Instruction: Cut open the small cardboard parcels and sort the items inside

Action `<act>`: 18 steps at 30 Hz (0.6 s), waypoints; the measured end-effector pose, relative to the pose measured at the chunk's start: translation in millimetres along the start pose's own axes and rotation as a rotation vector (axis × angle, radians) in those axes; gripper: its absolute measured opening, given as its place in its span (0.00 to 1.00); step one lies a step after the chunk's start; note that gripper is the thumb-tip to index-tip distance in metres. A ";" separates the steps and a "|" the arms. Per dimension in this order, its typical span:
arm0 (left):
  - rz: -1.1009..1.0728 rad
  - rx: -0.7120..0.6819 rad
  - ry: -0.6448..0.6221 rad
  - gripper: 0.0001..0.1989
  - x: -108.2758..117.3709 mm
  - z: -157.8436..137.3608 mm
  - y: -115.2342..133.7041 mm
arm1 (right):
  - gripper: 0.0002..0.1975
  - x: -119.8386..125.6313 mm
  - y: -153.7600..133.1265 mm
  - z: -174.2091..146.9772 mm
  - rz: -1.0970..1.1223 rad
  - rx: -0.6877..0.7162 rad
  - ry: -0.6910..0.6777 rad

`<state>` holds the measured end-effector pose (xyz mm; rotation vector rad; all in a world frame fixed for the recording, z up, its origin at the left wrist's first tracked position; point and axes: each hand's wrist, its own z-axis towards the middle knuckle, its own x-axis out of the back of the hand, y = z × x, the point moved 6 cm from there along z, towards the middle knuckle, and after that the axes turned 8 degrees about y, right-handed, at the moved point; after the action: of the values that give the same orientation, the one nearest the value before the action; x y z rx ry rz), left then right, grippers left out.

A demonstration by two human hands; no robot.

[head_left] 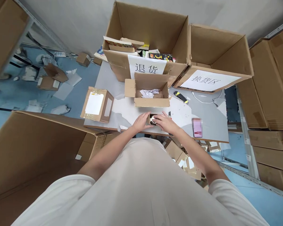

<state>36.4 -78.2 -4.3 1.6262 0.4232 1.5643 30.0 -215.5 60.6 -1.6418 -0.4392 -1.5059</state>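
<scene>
Close to the table's front edge, a small box (149,119) stands between my two hands. A round, pale and shiny item (152,119) shows inside it, too small and covered to name. My left hand (141,122) grips the box's left side, thumb at the front. From the right, my right hand (166,122) curls its fingers over the box opening onto the round item; its exact grip is partly hidden. Just beyond my hands lies an open carton (152,102) with crumpled white paper (150,93) inside.
A taped carton (106,108) stands left on the table (212,124). Right are a yellow-black box cutter (181,97), a white cable (204,101) and a phone (197,127). Two large labelled boxes (122,67) (244,75) line the back, the left one holding books.
</scene>
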 end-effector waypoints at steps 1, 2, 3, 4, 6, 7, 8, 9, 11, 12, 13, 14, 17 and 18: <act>0.001 0.007 -0.006 0.44 0.3 -0.1 -0.6 | 0.17 2.5 -3.0 5.2 -0.065 0.031 -0.055; 0.002 0.011 -0.012 0.44 0.6 0.2 -0.8 | 0.16 5.0 -5.5 11.3 -0.128 0.057 -0.097; 0.001 0.012 -0.015 0.44 1.0 1.0 -0.7 | 0.15 7.3 -7.5 17.9 -0.187 0.079 -0.128; -0.002 0.012 -0.013 0.43 1.4 2.2 -0.5 | 0.15 8.7 -9.3 24.3 -0.238 0.098 -0.154; -0.013 0.006 -0.009 0.43 2.0 4.8 0.3 | 0.14 8.7 -12.0 34.6 -0.307 0.144 -0.209; -0.014 0.003 -0.008 0.43 2.1 5.8 0.9 | 0.14 8.3 -13.1 38.0 -0.325 0.169 -0.238; -0.009 0.002 -0.008 0.43 2.1 6.5 1.3 | 0.14 8.8 -13.9 40.2 -0.334 0.195 -0.266; 0.001 0.001 -0.007 0.42 2.0 7.0 1.9 | 0.15 11.1 -14.9 41.4 -0.335 0.222 -0.288; 0.031 0.000 -0.008 0.41 1.9 7.2 3.4 | 0.17 24.8 -17.9 42.6 -0.303 0.262 -0.289; 0.047 -0.001 -0.009 0.40 1.8 7.1 4.2 | 0.17 36.9 -19.8 43.2 -0.271 0.269 -0.264; 0.059 -0.005 -0.012 0.39 1.6 6.8 5.2 | 0.17 52.2 -21.9 44.1 -0.235 0.266 -0.220; 0.063 -0.011 -0.016 0.39 1.4 6.5 6.2 | 0.16 70.2 -23.9 45.2 -0.196 0.255 -0.161; 0.042 -0.012 -0.007 0.42 2.7 4.4 7.2 | 0.14 127.7 -27.6 48.0 -0.069 0.205 0.045; 0.026 0.000 -0.004 0.45 3.8 3.2 6.8 | 0.14 144.3 -27.6 48.6 -0.017 0.189 0.100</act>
<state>38.0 -80.5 3.6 1.6405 0.4017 1.5800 71.9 -202.3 209.0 -1.4130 -0.5246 -1.5039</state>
